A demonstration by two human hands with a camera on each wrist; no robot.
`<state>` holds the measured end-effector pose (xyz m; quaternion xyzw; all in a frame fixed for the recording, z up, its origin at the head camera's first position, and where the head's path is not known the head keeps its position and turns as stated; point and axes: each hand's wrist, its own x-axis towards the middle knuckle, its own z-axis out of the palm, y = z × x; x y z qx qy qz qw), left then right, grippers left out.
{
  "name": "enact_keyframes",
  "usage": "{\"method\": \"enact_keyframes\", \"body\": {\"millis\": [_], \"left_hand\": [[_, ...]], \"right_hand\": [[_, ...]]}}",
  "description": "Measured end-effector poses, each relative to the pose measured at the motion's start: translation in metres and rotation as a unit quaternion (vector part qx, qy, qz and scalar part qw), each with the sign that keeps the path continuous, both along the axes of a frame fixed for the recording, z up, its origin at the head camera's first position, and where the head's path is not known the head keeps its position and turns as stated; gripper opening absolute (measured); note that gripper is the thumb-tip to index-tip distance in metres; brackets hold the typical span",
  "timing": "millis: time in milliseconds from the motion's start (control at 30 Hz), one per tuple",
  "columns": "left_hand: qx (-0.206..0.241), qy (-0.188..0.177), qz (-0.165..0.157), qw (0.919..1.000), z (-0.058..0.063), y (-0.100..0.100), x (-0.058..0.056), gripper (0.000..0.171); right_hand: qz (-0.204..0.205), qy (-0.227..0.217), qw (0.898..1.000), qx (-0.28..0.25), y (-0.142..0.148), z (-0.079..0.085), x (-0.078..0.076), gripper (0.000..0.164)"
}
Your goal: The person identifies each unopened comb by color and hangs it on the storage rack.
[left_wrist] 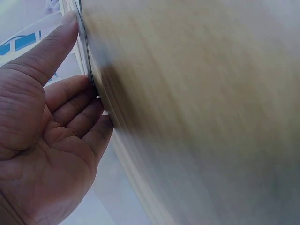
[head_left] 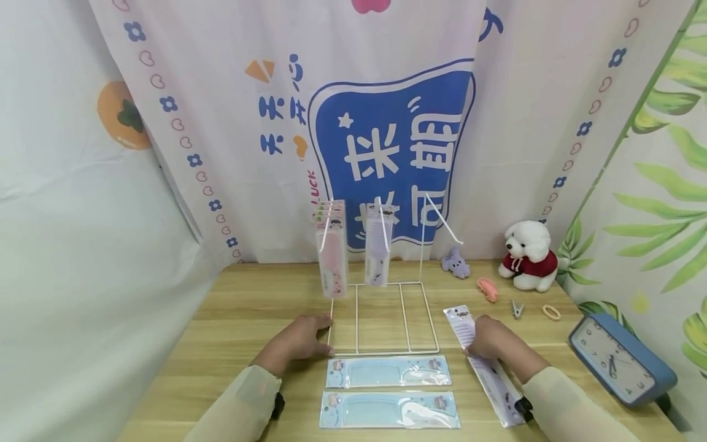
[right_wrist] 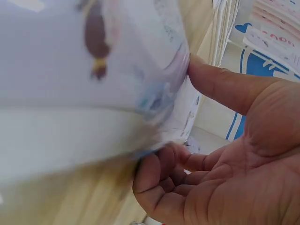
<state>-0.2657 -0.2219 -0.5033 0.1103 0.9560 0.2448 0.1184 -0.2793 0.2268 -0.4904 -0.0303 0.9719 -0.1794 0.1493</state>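
Observation:
My right hand (head_left: 488,339) pinches the edges of a purple packaged comb (head_left: 499,393) lying slanted on the table. The right wrist view shows its clear wrapper (right_wrist: 161,93) between the thumb and curled fingers. Beside the front left corner of a white wire rack (head_left: 381,353), my left hand (head_left: 301,337) rests with fingers loosely bent at the rack's side wire. Pink packaged combs (head_left: 332,264) hang from the rack's left hook, and purple packaged combs (head_left: 378,248) from its middle hook. The right hook (head_left: 444,220) bears nothing. Two blue packaged combs (head_left: 389,372) lie before the rack.
A blue clock (head_left: 621,359) stands at the table's right edge. Behind it lie a beige hair tie (head_left: 551,312), a small grey clip (head_left: 517,309) and a pink hair clip (head_left: 488,290). A white plush dog (head_left: 530,255) and a purple toy (head_left: 455,264) sit near the curtain.

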Motion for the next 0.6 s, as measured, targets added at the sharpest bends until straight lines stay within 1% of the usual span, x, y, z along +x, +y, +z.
{"method": "enact_keyframes", "body": {"millis": [33, 100, 167, 267, 333, 467, 600], "left_hand": [[0.0, -0.002, 0.0, 1.0, 0.0, 0.0, 0.0, 0.082], [0.001, -0.003, 0.0, 1.0, -0.001, 0.0, 0.0, 0.082], [0.002, -0.004, 0.0, 1.0, -0.001, -0.001, 0.0, 0.082], [0.002, -0.004, 0.0, 1.0, -0.001, -0.001, 0.001, 0.083], [0.0, -0.003, 0.001, 1.0, -0.001, -0.001, 0.001, 0.083], [0.001, -0.001, 0.003, 1.0, -0.001, -0.001, 0.0, 0.082], [0.0, 0.003, -0.003, 1.0, -0.003, -0.001, -0.002, 0.082]], "right_hand": [[-0.003, 0.001, 1.0, -0.007, 0.001, -0.001, 0.0, 0.075], [-0.002, 0.014, 1.0, -0.021, 0.004, -0.003, 0.001, 0.073], [-0.003, 0.037, 0.998, -0.041, 0.007, -0.005, 0.001, 0.06], [0.005, 0.07, 0.995, -0.072, 0.013, -0.007, 0.001, 0.033], [0.002, 0.08, 0.993, -0.093, 0.016, -0.006, 0.001, 0.024], [0.005, 0.079, 0.991, -0.106, 0.018, -0.005, -0.001, 0.024], [-0.001, 0.06, 0.991, -0.119, 0.02, -0.007, 0.0, 0.021]]}}
